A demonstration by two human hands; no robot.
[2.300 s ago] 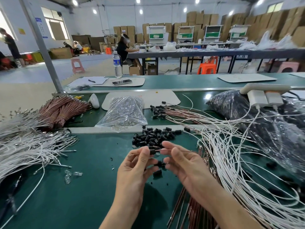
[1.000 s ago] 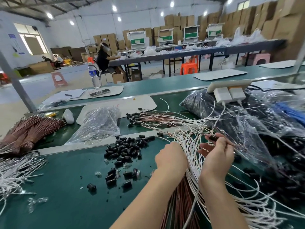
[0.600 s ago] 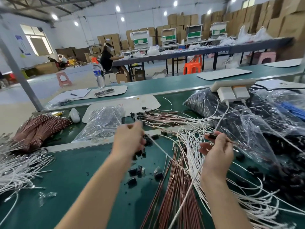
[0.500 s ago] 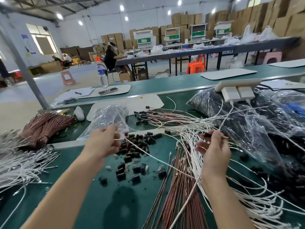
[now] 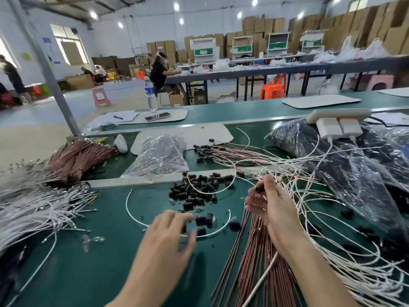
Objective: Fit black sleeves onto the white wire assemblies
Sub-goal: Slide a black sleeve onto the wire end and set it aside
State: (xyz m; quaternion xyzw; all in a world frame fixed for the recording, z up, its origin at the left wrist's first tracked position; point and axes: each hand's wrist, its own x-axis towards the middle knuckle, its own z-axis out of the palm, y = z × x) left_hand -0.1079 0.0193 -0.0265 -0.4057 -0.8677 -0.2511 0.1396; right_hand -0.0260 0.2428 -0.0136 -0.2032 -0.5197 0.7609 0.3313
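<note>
The right hand (image 5: 273, 206) is right of the frame centre, above the bundle of copper-brown wires (image 5: 254, 267). Its thumb and forefinger are pressed together and pinch a held sleeve (image 5: 259, 188), a small dark piece at the end of a thin wire. The other fingers are curled beside it.

The left hand (image 5: 169, 232) is in the lower centre, low over the green table (image 5: 99, 262). Its fingers are bent and a little spread, and they are blurred. Just beside the fingertips, to the right, lie a few loose sleeves (image 5: 204, 220). Something dark shows between thumb and fingers, but I cannot tell if the hand pinches it.

A curved white wire (image 5: 128, 202) lies on the table and passes under the left hand. The main sleeve pile (image 5: 194, 190) is above the left hand, near the frame centre, apart from both hands. The tangle of white wire assemblies (image 5: 336, 258) fills the lower right, touching the right wrist. Another white bundle (image 5: 33, 207) lies at the left edge, a clear plastic bag (image 5: 159, 158) above the pile, and dark bags (image 5: 354, 165) at the upper right.
</note>
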